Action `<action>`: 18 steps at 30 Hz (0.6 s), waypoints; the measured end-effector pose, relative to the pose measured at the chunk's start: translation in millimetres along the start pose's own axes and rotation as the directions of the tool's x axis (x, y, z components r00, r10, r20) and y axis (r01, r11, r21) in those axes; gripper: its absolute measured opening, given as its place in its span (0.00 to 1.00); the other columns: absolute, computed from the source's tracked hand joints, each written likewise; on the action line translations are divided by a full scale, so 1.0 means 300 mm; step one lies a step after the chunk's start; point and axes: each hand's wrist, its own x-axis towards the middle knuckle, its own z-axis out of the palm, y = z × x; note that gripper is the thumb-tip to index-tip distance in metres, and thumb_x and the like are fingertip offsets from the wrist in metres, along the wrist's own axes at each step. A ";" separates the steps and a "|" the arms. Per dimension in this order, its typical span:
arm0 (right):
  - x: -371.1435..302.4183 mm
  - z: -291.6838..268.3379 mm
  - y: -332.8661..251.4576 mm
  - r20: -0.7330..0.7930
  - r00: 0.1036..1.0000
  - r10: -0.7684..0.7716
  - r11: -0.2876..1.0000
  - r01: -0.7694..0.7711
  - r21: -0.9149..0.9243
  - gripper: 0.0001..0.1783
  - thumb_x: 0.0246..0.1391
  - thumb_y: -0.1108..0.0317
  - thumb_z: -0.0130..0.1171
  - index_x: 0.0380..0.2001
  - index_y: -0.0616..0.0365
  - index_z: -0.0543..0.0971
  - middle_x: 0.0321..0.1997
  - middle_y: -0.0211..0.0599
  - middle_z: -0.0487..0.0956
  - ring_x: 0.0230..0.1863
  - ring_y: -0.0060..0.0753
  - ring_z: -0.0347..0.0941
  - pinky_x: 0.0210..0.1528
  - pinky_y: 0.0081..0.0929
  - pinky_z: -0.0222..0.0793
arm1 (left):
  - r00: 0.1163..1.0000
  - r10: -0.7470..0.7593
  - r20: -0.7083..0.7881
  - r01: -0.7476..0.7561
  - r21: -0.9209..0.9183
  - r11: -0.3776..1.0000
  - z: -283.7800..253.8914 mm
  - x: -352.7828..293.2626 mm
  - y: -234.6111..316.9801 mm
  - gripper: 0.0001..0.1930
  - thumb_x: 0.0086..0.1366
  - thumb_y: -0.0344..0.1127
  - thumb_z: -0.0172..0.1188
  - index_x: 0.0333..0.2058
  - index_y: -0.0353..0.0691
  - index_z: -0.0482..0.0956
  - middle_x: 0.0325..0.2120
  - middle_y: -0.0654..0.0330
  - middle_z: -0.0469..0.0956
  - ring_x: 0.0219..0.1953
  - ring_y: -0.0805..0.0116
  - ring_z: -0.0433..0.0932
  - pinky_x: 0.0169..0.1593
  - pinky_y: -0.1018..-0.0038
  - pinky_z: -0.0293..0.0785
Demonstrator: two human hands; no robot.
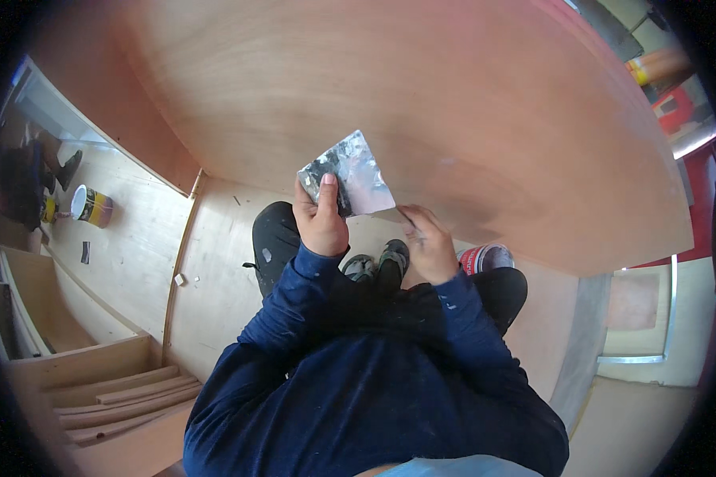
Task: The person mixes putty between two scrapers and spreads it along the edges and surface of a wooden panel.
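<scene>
Near the middle of the view, the left hand held a wide metal scraper, its blade smeared with grey and dark paste. The thumb lay pressed flat along the near face of the blade and the other fingers were curled behind it, so that grip was closed firmly on the scraper. The blade fanned out up and to the right from that hand, its long working edge running slantwise from upper left to lower right, close against the big reddish plywood panel that filled the far half of the scene.

The right hand sat just to the right of and slightly nearer than the scraper, fingers bunched together at the blade's lower right corner. Whether they pinched the corner or only touched it could not be told. The left hand was plainly the one carrying the tool; the right was the nearer to the free corner.

Below the hands, dark trousers and two shoes showed on the plywood floor. A red and white tin stood just right of the right hand. Far off to the left stood a yellow and black can, and wooden strips lay at the near left.
</scene>
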 end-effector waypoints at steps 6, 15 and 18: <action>-0.123 0.048 0.081 -0.110 0.915 0.389 0.723 -0.229 0.651 0.15 0.62 0.71 0.51 0.51 0.61 0.70 0.43 0.37 0.77 0.37 0.35 0.80 0.25 0.34 0.81 | 0.993 0.106 0.060 -0.115 0.167 0.979 0.083 -0.045 -0.002 0.08 0.72 0.31 0.50 0.46 0.36 0.69 0.37 0.65 0.75 0.38 0.81 0.70 0.44 0.83 0.68; -0.054 0.052 0.013 -0.160 0.919 0.359 0.679 -0.140 0.721 0.17 0.61 0.67 0.53 0.52 0.59 0.71 0.44 0.38 0.78 0.38 0.35 0.80 0.24 0.35 0.80 | 0.960 0.159 0.229 -0.242 0.405 0.881 0.093 -0.118 0.020 0.09 0.71 0.32 0.50 0.47 0.35 0.68 0.32 0.65 0.73 0.31 0.82 0.68 0.35 0.84 0.65; -0.043 0.061 0.024 -0.158 0.926 0.344 0.692 -0.137 0.709 0.17 0.61 0.67 0.53 0.52 0.61 0.71 0.44 0.38 0.78 0.37 0.34 0.80 0.25 0.33 0.80 | 0.956 0.091 0.280 -0.222 0.485 0.846 0.064 -0.120 0.018 0.10 0.71 0.32 0.50 0.47 0.33 0.68 0.25 0.66 0.73 0.26 0.81 0.67 0.30 0.82 0.65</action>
